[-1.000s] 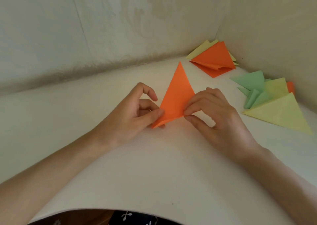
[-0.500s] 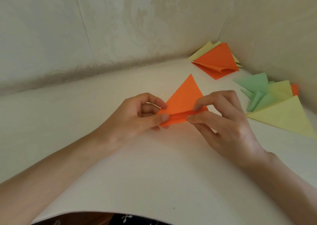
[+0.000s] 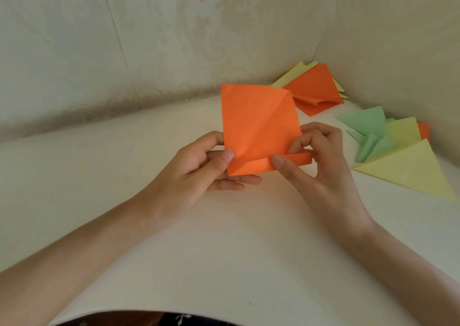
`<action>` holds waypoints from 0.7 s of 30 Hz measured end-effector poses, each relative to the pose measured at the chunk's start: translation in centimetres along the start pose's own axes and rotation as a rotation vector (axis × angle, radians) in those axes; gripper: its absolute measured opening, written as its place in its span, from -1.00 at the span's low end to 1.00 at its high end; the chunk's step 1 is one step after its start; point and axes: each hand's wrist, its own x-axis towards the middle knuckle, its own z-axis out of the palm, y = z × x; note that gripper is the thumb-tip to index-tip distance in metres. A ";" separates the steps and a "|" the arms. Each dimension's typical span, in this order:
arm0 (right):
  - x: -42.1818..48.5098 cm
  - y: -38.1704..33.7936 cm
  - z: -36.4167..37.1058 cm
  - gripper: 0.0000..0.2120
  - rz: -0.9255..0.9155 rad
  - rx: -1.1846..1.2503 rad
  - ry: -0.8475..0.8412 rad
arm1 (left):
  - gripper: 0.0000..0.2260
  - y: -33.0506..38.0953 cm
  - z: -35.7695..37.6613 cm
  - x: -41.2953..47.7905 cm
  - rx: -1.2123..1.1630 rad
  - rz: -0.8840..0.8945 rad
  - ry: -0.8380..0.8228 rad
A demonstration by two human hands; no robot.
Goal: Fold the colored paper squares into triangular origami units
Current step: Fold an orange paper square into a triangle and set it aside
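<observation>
Pinching the orange paper [image 3: 258,126] at its near left corner, the left hand [image 3: 196,169] holds it up over the counter [image 3: 199,251]; the right hand [image 3: 323,171] has its fingers [image 3: 313,134] pinching the folded near strip. It looks thin, light and easily creased, so edges seem safest to grip. Folded triangles [image 3: 403,169] lie at the right. No writing visible

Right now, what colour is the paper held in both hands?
The paper is orange; head view shows it best.
</observation>
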 end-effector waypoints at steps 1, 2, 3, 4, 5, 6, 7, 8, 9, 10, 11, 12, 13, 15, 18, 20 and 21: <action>0.1 -0.1 0.1 -0.79 0.047 0.061 0.006 | -0.78 0.0 0.1 0.0 -0.004 -0.001 -0.007; 0.2 -0.2 0.2 -0.78 0.083 0.127 0.007 | -0.79 0.0 0.1 -0.1 -0.011 -0.006 -0.008; 0.2 -0.4 0.2 -0.76 0.114 0.193 0.002 | -0.80 0.0 0.1 0.0 -0.019 -0.017 -0.004; 0.2 -0.6 0.2 -0.76 0.134 0.243 -0.001 | -0.81 0.0 0.1 0.0 -0.026 -0.032 0.003; 0.1 -0.8 0.2 -0.77 0.134 0.269 0.000 | -0.81 0.0 0.2 0.0 -0.032 -0.049 0.011; 0.0 -0.9 0.2 -0.78 0.122 0.281 0.004 | -0.81 0.0 0.2 0.0 -0.036 -0.064 0.016; -0.1 -1.1 0.2 -0.78 0.104 0.281 0.011 | -0.79 0.1 0.2 0.0 -0.032 -0.076 0.019; -0.2 -1.2 0.3 -0.78 0.084 0.270 0.020 | -0.76 0.2 0.2 0.0 -0.015 -0.084 0.022; -0.3 -1.3 0.4 -0.77 0.067 0.255 0.029 | -0.72 0.2 0.2 0.1 0.011 -0.090 0.028; -0.4 -1.4 0.5 -0.76 0.057 0.242 0.033 | -0.69 0.2 0.3 0.1 0.039 -0.093 0.037; -0.4 -1.5 0.5 -0.76 0.054 0.234 0.034 | -0.67 0.2 0.3 0.2 0.060 -0.094 0.044; -0.5 -1.5 0.6 -0.75 0.053 0.230 0.034 | -0.67 0.1 0.3 0.2 0.071 -0.098 0.047; -0.5 -1.6 0.5 -0.75 0.053 0.230 0.032 | -0.68 0.1 0.3 0.2 0.071 -0.107 0.047; -0.6 -1.7 0.5 -0.75 0.055 0.234 0.030 | -0.72 0.0 0.2 0.1 0.063 -0.125 0.039; -0.6 -1.7 0.5 -0.75 0.057 0.237 0.033 | -0.75 -0.1 0.1 0.2 0.065 -0.138 0.031; -0.5 -1.8 0.5 -0.77 0.084 0.278 0.033 | -0.77 -0.1 0.2 0.2 0.046 -0.135 0.034; -0.4 -1.8 0.5 -0.76 0.114 0.322 0.031 | -0.78 -0.1 0.2 0.3 0.034 -0.135 0.038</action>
